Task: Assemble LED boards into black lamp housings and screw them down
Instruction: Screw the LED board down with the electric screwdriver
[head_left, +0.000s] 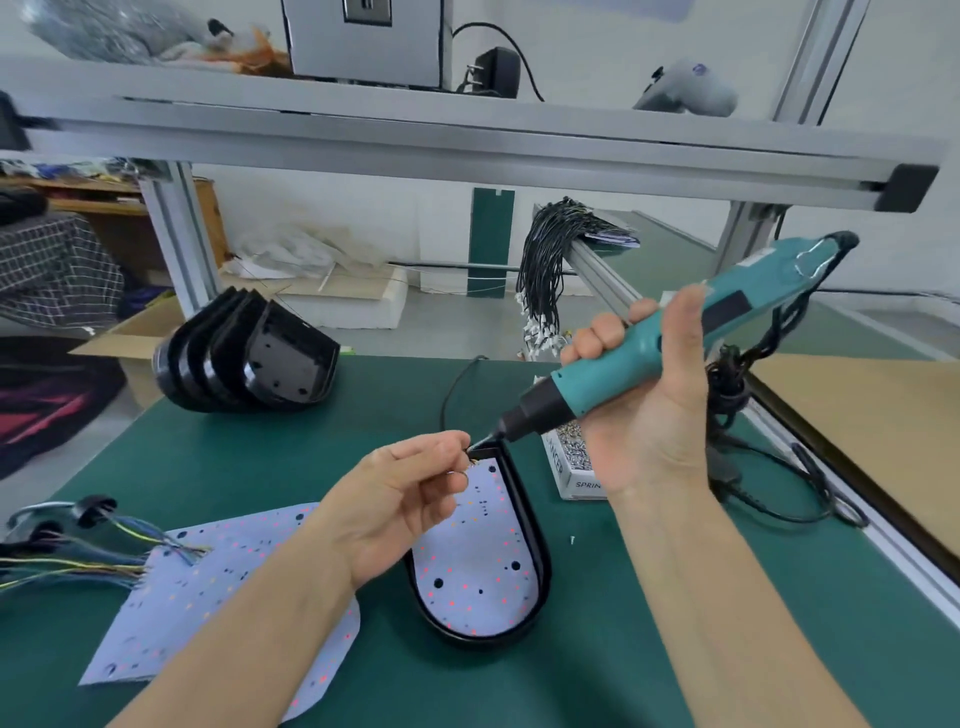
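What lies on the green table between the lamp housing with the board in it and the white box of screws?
In the head view, only bare green mat lies between the lamp housing and the box of screws; one small loose screw lies nearer the camera.

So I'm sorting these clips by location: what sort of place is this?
Most likely a small factory assembly bench. The right hand grips an electric screwdriver over a lamp housing on the green mat, with a stack of housings and a wire bundle behind.

left hand (405, 499): forearm reaches in from lower left, fingers (447, 449) curled, tips pinched together | right hand (649, 395): forearm rises from lower right, palm faces camera, fingers wrapped around driver (675, 338)
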